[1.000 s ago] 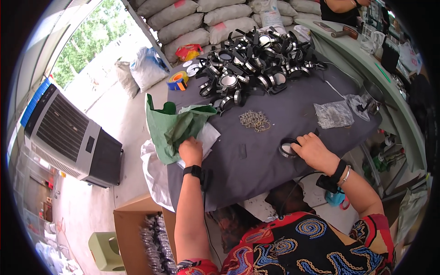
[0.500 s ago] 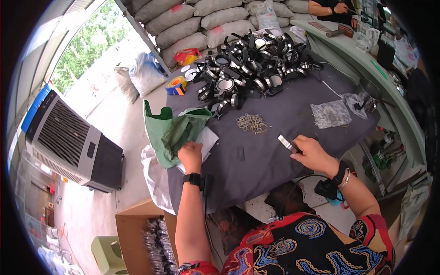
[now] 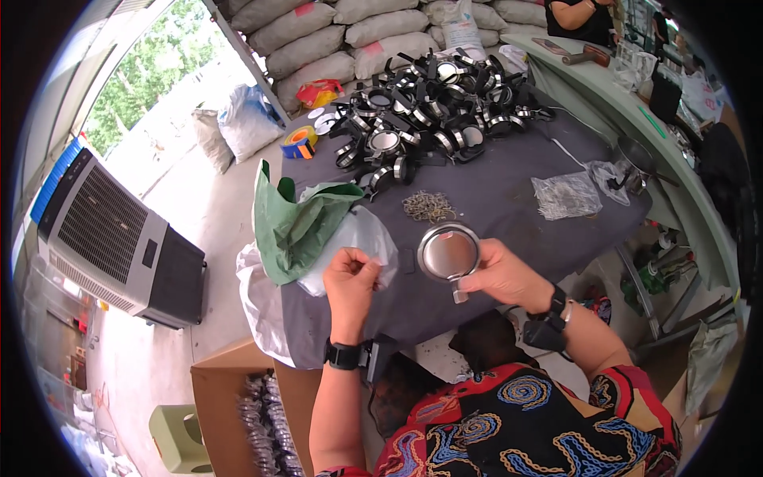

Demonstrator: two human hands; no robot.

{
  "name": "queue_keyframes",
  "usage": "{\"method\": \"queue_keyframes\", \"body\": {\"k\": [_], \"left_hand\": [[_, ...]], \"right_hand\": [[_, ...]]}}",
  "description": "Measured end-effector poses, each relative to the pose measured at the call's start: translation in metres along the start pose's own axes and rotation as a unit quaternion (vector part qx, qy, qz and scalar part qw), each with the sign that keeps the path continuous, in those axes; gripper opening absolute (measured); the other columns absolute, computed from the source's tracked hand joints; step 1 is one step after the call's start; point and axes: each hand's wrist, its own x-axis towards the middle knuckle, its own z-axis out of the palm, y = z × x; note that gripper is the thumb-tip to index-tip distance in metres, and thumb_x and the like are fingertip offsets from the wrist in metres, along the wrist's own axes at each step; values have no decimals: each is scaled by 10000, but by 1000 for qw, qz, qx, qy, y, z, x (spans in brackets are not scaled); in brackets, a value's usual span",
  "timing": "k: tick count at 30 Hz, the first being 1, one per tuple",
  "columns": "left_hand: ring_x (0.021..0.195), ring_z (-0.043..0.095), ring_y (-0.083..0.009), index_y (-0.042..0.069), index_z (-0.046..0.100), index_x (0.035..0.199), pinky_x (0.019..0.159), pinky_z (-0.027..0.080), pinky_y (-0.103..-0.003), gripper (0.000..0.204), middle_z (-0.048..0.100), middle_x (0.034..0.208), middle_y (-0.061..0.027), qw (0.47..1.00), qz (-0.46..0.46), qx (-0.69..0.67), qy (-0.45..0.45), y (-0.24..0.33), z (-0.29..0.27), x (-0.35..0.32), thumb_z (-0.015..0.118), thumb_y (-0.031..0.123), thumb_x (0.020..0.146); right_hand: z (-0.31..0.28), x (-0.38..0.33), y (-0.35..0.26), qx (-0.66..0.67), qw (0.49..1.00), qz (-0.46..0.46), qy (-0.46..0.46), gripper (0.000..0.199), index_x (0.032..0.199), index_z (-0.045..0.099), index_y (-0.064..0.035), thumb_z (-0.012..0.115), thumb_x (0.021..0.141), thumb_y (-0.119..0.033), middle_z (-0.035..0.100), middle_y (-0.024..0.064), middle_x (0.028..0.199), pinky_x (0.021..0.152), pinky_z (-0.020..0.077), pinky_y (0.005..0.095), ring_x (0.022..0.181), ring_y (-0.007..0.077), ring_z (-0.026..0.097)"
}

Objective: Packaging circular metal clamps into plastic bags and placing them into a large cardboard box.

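My right hand (image 3: 499,274) grips a round, shiny metal piece (image 3: 450,253) with a raised rim and a small tab at its lower edge. It is held above the near part of the table, its flat face turned up. My left hand (image 3: 350,278) is closed in a pinch at a clear plastic bag (image 3: 362,230), which spreads out behind the fingers. Beside it a green woven bag (image 3: 298,238) lies open and crumpled at the table's left edge. A small heap of tiny metal parts (image 3: 429,206) sits just beyond the round piece.
A large pile of round metal pieces with black parts (image 3: 429,111) covers the table's far side. A tape roll (image 3: 300,141) lies at the left, a bag of small parts (image 3: 566,195) at the right. A cardboard box (image 3: 230,397) and an air cooler (image 3: 111,238) stand left.
My right hand has come left and turned the round piece face up. My left hand has moved right and nearer, away from the green bag, and the clear bag now shows spread out.
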Motion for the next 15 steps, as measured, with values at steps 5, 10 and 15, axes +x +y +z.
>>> {"method": "queue_keyframes", "body": {"k": [5, 10, 15], "left_hand": [[502, 504, -44, 26, 596, 844, 432, 378, -191, 36, 574, 638, 5, 990, -69, -111, -48, 17, 38, -29, 625, 8, 853], [484, 446, -26, 21, 602, 838, 420, 360, -186, 160, 548, 625, 22, 993, -57, -104, -12, 5, 42, -34, 584, 147, 935], [489, 457, -42, 29, 577, 799, 441, 379, -206, 165, 538, 599, 11, 992, 11, -120, 42, 13, 50, -38, 588, 131, 929]], "right_hand": [[27, 10, 17, 98, 992, -15, -73, 354, 1140, 607, -19, 652, 796, 51, 653, 30, 1017, 777, 521, 281, 908, 112, 615], [25, 0, 22, 89, 996, -12, 11, 310, 1115, 624, -16, 662, 810, 16, 656, 24, 995, 787, 512, 263, 897, 94, 607], [14, -7, 22, -170, 985, 20, 19, 120, 864, 625, -3, 697, 768, -4, 660, 48, 851, 664, 468, 246, 755, 89, 588]]}}
